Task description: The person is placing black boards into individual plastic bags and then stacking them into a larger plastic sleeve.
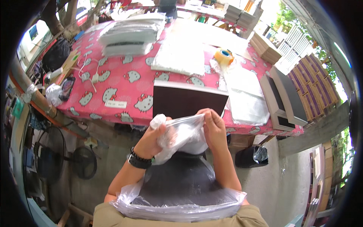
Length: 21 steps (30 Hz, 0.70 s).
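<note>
Both my hands, left hand [153,138] and right hand [214,126], are closed on the mouth of a clear plastic bag [181,136] sleeving a dark flat box [181,185] against my lap. Bagging is under way, I judge; next, draw the opening fully over the box end.

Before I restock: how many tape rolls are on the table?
1. A yellowish tape roll sits on the pink table, at its far right side beside the clear bags. Others may be hidden behind the stacks.
</note>
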Motion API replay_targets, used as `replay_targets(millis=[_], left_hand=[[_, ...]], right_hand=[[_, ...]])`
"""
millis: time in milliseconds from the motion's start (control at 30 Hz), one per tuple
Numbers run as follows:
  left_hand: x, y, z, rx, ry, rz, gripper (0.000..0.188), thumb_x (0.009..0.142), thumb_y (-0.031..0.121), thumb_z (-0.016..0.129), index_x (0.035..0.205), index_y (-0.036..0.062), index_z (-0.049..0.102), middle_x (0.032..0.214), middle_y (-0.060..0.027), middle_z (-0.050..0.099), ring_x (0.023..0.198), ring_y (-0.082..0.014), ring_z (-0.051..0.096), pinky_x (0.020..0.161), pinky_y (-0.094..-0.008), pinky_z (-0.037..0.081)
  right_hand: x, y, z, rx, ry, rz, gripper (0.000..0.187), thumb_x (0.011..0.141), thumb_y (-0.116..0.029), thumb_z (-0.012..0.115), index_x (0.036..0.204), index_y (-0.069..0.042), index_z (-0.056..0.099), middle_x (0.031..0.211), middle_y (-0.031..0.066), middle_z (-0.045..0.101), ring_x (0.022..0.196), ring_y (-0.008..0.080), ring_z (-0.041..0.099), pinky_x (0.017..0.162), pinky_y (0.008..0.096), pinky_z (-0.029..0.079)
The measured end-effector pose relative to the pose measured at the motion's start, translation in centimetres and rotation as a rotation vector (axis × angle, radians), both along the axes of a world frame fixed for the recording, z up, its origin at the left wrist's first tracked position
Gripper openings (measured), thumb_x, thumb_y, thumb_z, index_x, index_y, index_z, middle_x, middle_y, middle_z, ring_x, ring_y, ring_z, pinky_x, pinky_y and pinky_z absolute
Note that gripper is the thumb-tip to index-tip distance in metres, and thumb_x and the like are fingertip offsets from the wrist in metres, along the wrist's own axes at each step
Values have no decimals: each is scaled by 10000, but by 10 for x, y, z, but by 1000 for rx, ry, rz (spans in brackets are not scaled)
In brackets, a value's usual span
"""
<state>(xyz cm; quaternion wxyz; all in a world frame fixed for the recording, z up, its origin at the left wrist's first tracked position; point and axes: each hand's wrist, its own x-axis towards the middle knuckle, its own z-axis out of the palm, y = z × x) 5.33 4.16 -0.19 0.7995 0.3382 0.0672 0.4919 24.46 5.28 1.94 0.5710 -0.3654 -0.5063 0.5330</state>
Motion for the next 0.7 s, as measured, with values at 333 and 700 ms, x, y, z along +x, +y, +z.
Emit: replay_targets(millis=[333,700], left_hand=[[-44,20,-20,172,891,242,217,855,188,511,979,20,569,573,7,521,529,-57,484,515,-206,407],[-73,-17,43,362,383,836,340,886,278,434,1084,4,472,656,-30,496,465,-85,436,440,-212,421]], right_hand=[[82,3,-31,200,793,450,194,854,-206,477,915,-26,517,737,29,520,660,120,512,583,268,426],[22,-7,24,612,-283,-139,122,773,14,483,876,-16,540,752,52,579,630,159,569,533,256,433]])
